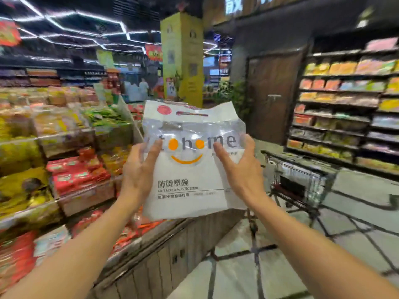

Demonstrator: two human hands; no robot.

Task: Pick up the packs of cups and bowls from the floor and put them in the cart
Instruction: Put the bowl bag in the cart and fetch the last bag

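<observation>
Pack: a flat white and clear plastic pack (190, 160), held up in mid-air at the middle of the view, upright and facing the camera. It is printed with grey letters, two orange dots and an orange smile; a line in English reads "plastic bowl". A red bowl and a spoon are drawn on its top strip.
Left hand: the left hand (138, 171) holds the pack's left edge, thumb (154, 147) laid on the front, the other fingers hidden behind the pack.
Right hand: the right hand (239, 167) holds the right edge, one finger on the front, the rest wrapped round the side.
Grip: both hands are clamped on the pack, one at each side.
Cart: a wire cart (300, 180) stands on the floor to the right of the pack and beyond it, well apart from the hands. What lies in it is too blurred to tell.
Floor: pale tiles (323, 244) with dark joints run under the cart.
Bins: a low display (71, 169) on the left is piled with red, yellow and green packets; its wooden side runs below the pack.
Shelves: shelves (345, 104) of coloured packets line the right wall, next to a brown door (276, 93).
Pillar: a yellow pillar (182, 61) rises behind the pack.
</observation>
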